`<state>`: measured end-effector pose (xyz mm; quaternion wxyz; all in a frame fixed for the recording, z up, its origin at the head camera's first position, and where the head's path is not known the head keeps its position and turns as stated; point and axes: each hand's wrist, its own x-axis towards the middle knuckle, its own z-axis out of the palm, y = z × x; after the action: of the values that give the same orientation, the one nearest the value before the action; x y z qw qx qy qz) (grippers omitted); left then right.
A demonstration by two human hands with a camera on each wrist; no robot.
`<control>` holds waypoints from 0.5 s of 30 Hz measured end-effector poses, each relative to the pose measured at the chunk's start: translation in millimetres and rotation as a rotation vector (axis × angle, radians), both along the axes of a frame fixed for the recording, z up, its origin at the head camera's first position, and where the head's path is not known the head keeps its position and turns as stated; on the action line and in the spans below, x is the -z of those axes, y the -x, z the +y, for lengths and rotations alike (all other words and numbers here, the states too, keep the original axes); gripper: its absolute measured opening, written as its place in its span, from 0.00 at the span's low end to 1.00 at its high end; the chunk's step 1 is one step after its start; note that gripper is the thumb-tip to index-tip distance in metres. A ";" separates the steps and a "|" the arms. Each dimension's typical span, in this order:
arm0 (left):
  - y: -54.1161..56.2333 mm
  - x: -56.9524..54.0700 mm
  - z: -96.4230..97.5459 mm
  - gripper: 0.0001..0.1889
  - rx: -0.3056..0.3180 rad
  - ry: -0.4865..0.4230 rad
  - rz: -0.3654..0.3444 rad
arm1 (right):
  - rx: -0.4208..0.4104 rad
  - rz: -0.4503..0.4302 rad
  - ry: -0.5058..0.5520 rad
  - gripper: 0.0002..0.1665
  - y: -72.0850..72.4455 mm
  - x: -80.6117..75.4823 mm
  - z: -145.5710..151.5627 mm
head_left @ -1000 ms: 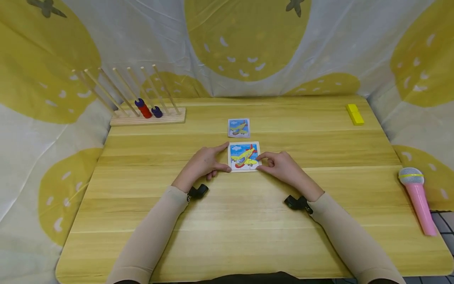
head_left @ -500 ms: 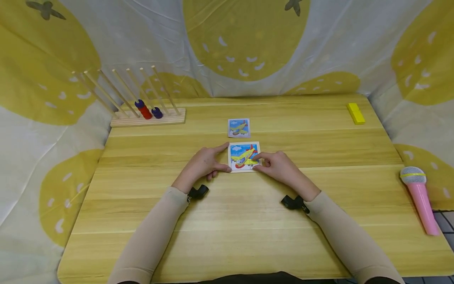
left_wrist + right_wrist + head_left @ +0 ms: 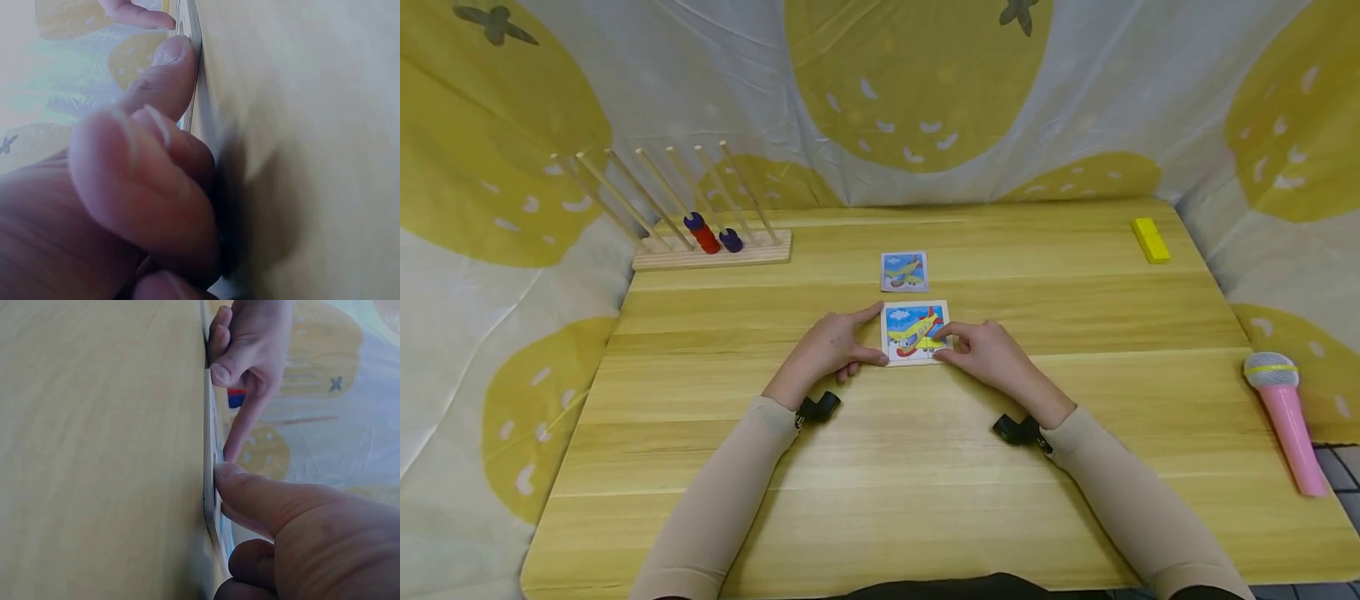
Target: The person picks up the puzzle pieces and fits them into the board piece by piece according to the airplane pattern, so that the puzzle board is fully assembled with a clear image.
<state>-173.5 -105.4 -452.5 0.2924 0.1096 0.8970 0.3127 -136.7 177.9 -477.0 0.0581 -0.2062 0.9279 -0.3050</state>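
Note:
A square airplane jigsaw puzzle in a pale wooden frame lies flat on the table. My left hand holds the frame's left side, index finger at the upper left corner and thumb at the lower left corner. In the left wrist view, the left thumb lies against the frame's edge. My right hand has thumb and index finger on the puzzle's lower right piece, pinching it at the surface; the fingertips partly hide it. In the right wrist view, the right thumb rests on the puzzle near the frame's edge.
Just behind the puzzle lies a small card with a matching airplane picture. A wooden peg rack with red and dark blue rings stands at the back left. A yellow block lies back right, and a pink toy microphone lies along the right edge.
My right hand has shifted slightly left, its fingertips moving from the puzzle's right edge onto the lower right piece. The left hand and the frame stay in place.

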 end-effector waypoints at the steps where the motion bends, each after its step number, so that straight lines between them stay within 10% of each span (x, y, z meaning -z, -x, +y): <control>1: -0.2 0.2 -0.2 0.53 0.000 -0.001 -0.003 | 0.005 -0.005 0.000 0.15 -0.6 -0.2 -0.4; 15: -0.2 1.0 -0.7 0.53 -0.007 -0.005 -0.005 | 0.015 -0.023 0.024 0.12 -0.8 -0.2 0.1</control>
<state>-173.2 -106.2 -453.5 0.2934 0.1061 0.8959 0.3162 -135.9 178.0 -476.7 0.0642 -0.1963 0.9250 -0.3191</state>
